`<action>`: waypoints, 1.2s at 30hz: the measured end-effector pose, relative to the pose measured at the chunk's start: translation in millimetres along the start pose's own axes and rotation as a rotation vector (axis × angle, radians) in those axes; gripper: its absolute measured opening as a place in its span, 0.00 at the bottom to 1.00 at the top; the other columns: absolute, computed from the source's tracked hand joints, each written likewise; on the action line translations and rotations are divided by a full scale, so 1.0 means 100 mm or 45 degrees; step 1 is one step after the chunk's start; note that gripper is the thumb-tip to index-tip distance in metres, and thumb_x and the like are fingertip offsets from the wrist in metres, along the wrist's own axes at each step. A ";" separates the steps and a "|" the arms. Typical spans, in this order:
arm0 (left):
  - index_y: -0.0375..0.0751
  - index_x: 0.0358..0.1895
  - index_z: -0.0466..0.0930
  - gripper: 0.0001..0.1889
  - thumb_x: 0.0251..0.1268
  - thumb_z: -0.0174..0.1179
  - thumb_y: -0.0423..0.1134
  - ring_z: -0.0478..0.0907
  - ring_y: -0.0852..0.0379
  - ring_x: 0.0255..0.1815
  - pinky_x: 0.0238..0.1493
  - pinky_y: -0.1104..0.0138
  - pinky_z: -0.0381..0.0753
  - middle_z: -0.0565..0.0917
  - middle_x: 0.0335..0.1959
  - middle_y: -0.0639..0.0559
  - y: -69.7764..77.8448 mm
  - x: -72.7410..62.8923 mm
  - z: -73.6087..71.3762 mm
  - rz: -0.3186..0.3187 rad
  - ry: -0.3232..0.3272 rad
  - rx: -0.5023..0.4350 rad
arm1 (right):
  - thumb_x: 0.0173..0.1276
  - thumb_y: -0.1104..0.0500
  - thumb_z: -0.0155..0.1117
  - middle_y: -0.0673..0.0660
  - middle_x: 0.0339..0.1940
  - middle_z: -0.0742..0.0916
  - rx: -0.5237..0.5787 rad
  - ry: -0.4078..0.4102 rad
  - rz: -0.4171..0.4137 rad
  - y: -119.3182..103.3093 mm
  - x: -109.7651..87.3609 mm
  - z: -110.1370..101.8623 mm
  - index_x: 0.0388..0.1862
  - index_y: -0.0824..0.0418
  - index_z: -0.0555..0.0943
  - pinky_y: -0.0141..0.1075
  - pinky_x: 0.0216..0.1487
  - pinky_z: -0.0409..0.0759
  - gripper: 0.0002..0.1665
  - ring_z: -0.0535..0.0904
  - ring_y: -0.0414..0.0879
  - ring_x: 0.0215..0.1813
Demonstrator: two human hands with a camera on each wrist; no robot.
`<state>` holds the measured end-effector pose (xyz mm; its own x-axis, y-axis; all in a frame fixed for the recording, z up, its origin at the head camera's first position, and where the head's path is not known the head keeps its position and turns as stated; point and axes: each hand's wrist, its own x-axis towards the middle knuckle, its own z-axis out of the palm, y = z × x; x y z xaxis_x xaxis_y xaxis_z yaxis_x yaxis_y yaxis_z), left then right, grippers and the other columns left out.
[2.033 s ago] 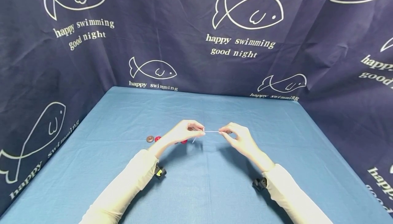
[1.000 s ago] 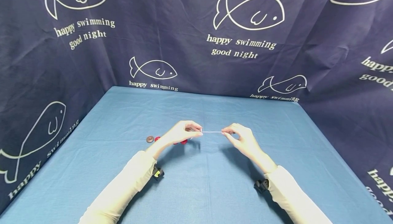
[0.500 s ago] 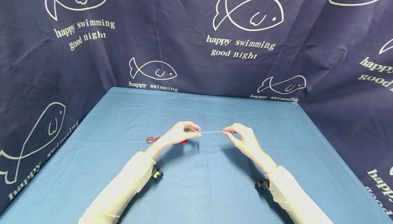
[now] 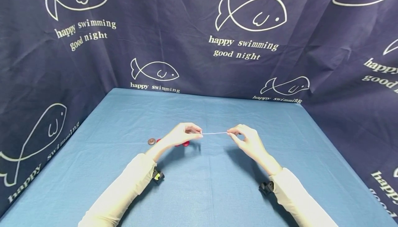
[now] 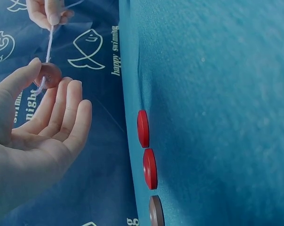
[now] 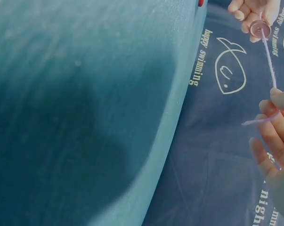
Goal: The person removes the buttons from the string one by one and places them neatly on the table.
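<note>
My left hand [image 4: 184,133] pinches a brown button [image 5: 51,74] between thumb and fingertips, above the table. A pale lilac string [image 4: 215,133] passes through the button; a short end pokes out on the palm side in the left wrist view. To the right, my right hand [image 4: 247,141] pinches the string between thumb and index finger. The string runs nearly straight from there to the button [image 6: 260,29], and a short tail [image 6: 259,121] lies across the right fingers. In the head view the left fingers largely hide the button.
On the blue tablecloth [image 4: 211,192], near and partly behind the left forearm, lie red buttons [image 5: 150,169] and a brown button [image 4: 151,141] in a row. Dark blue fish-print cloth [image 4: 186,23] hangs at the back and both sides.
My right hand has drawn to the right and my left hand slightly left. The stretch of string between them has grown longer, and the loose end behind the left hand has shortened.
</note>
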<state>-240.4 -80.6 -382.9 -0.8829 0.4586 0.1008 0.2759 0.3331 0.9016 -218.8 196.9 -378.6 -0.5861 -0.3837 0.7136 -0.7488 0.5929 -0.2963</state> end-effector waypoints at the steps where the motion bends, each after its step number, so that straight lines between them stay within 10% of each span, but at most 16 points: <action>1: 0.36 0.49 0.80 0.19 0.56 0.66 0.44 0.80 0.62 0.42 0.45 0.69 0.73 0.86 0.40 0.49 0.00 0.00 0.00 0.000 0.001 0.004 | 0.53 0.66 0.71 0.48 0.26 0.85 0.001 -0.003 0.003 0.00 0.00 0.00 0.32 0.58 0.85 0.36 0.32 0.78 0.07 0.80 0.41 0.31; 36: 0.35 0.50 0.80 0.19 0.57 0.66 0.42 0.81 0.60 0.44 0.49 0.66 0.73 0.86 0.40 0.48 -0.13 -0.06 -0.09 -0.005 0.037 -0.030 | 0.54 0.65 0.71 0.46 0.26 0.84 -0.006 -0.007 0.030 0.00 0.00 0.00 0.31 0.56 0.85 0.30 0.30 0.76 0.07 0.78 0.37 0.31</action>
<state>-241.7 -94.9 -391.1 -0.8947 0.4332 0.1088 0.2636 0.3156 0.9115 -218.9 196.7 -378.7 -0.6052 -0.3739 0.7028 -0.7335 0.6050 -0.3098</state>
